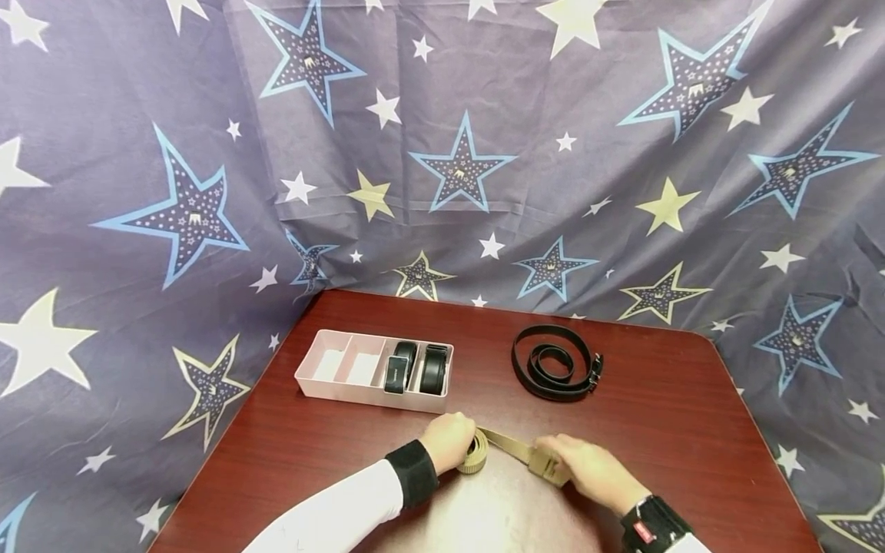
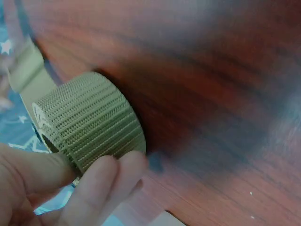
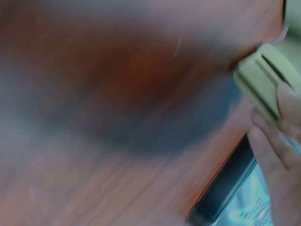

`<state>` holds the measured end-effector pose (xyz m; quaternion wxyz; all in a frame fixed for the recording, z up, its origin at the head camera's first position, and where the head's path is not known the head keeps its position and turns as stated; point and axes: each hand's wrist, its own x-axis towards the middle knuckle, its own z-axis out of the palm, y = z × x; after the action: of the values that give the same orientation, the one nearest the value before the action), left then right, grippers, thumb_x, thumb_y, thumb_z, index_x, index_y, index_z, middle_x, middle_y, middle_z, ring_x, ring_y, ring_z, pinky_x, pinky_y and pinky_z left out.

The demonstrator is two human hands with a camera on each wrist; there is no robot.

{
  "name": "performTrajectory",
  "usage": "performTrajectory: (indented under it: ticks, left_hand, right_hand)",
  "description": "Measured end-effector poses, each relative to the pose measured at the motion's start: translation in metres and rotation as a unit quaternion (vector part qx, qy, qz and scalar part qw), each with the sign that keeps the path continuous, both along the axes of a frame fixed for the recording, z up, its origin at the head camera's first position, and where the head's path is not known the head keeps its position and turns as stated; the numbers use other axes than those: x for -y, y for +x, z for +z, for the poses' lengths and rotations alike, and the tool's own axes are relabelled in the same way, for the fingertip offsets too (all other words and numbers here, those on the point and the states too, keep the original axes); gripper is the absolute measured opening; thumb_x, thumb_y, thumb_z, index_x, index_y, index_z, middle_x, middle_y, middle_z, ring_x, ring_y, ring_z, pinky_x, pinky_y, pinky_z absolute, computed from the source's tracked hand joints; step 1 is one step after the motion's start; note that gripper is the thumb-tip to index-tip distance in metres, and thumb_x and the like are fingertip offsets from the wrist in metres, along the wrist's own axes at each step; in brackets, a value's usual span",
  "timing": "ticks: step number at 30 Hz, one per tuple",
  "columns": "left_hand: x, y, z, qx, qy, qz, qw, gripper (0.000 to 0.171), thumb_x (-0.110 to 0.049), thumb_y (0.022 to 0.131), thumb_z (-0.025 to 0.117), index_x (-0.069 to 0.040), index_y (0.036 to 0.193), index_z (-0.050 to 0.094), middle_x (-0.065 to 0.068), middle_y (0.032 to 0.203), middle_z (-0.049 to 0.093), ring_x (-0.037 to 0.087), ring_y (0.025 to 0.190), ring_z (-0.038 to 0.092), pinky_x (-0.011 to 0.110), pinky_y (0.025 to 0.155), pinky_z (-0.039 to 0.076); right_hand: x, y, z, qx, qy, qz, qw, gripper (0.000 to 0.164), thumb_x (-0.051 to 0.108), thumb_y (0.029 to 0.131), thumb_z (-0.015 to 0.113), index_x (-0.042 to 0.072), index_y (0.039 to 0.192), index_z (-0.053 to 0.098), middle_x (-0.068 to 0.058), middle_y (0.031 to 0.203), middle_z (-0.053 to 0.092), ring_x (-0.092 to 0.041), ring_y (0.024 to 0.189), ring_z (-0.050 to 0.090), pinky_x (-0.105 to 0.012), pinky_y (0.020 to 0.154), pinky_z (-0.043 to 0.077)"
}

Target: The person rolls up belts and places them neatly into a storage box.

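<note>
A tan webbing belt is partly wound into a roll near the front of the table. My left hand pinches the roll; in the left wrist view the thumb sits at the coil's open centre and the fingers press its ribbed outer side. From the roll a flat stretch of strap runs right to the belt's tan buckle. My right hand grips that buckle, and in the right wrist view thumb and fingers close on the buckle.
Behind the left hand stands a pale pink divided box with rolled black belts in its right compartments. A loosely coiled black belt lies at the back right of the reddish-brown table. Star-patterned cloth hangs behind.
</note>
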<state>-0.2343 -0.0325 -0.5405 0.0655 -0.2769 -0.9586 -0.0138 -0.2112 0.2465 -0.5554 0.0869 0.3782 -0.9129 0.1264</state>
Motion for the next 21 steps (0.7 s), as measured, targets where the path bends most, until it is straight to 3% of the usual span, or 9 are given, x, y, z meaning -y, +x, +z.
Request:
performTrajectory:
  ticks: [2,6,9,12,14,17,21]
  left_hand:
    - [-0.002,-0.008,-0.001,0.009,0.013,0.02,0.9997,0.013,-0.008,0.068,0.073,-0.014,0.065,0.062,0.004,0.067,0.067,0.018,0.059,0.065,0.032,0.048,0.049]
    - [-0.008,-0.016,0.0,0.034,0.035,0.037,0.9981,0.015,-0.011,0.065,0.074,-0.015,0.06,0.06,0.002,0.064,0.065,0.018,0.058,0.064,0.033,0.048,0.048]
    - [-0.013,-0.016,0.0,0.042,0.048,0.034,0.9974,0.023,-0.015,0.065,0.074,-0.019,0.053,0.055,-0.003,0.057,0.061,0.013,0.052,0.058,0.031,0.044,0.044]
    - [-0.018,-0.013,0.0,0.035,0.052,0.021,0.9978,0.03,-0.018,0.065,0.074,-0.023,0.048,0.051,-0.008,0.051,0.054,0.009,0.046,0.051,0.029,0.04,0.039]
    - [-0.02,-0.011,-0.001,0.032,0.047,0.013,0.9983,0.032,-0.021,0.066,0.075,-0.025,0.047,0.05,-0.01,0.049,0.051,0.007,0.045,0.048,0.028,0.039,0.037]
    - [-0.022,-0.012,-0.003,0.041,0.036,-0.002,0.9985,0.029,-0.026,0.066,0.076,-0.028,0.048,0.053,-0.014,0.05,0.051,0.004,0.046,0.047,0.025,0.041,0.037]
    - [-0.021,-0.016,-0.003,0.079,0.011,-0.04,0.996,0.022,-0.032,0.069,0.075,-0.028,0.055,0.058,-0.012,0.058,0.059,0.005,0.053,0.053,0.027,0.045,0.041]
  right_hand:
    - [0.011,0.011,0.001,0.028,-0.014,0.04,0.999,0.04,0.004,0.078,0.069,0.022,0.113,0.061,0.011,0.099,0.065,-0.002,0.084,0.063,-0.029,0.073,0.054]
    - [0.038,0.025,0.003,0.082,-0.027,0.125,0.988,0.021,0.02,0.08,0.073,0.022,0.097,0.059,0.016,0.084,0.057,0.009,0.072,0.05,-0.011,0.064,0.043]
    - [0.057,0.027,0.003,0.125,-0.02,0.172,0.977,0.026,0.027,0.08,0.076,0.02,0.098,0.058,0.014,0.08,0.052,0.011,0.069,0.04,-0.004,0.061,0.032]
    - [0.071,0.025,0.0,0.134,-0.018,0.191,0.972,0.03,0.026,0.079,0.077,0.019,0.102,0.059,0.013,0.084,0.056,0.012,0.072,0.044,-0.002,0.063,0.033]
    - [0.077,0.022,-0.003,0.098,-0.02,0.189,0.977,0.028,0.023,0.079,0.077,0.019,0.101,0.059,0.014,0.085,0.058,0.012,0.074,0.048,-0.002,0.064,0.036]
    - [0.084,0.016,-0.011,-0.001,-0.032,0.177,0.984,0.025,0.029,0.078,0.077,0.021,0.094,0.06,0.016,0.086,0.059,0.01,0.076,0.052,-0.006,0.064,0.041]
    - [0.092,0.007,-0.025,-0.117,-0.087,0.134,0.98,0.032,0.038,0.07,0.082,0.022,0.087,0.059,0.015,0.083,0.055,0.006,0.071,0.05,-0.011,0.06,0.043]
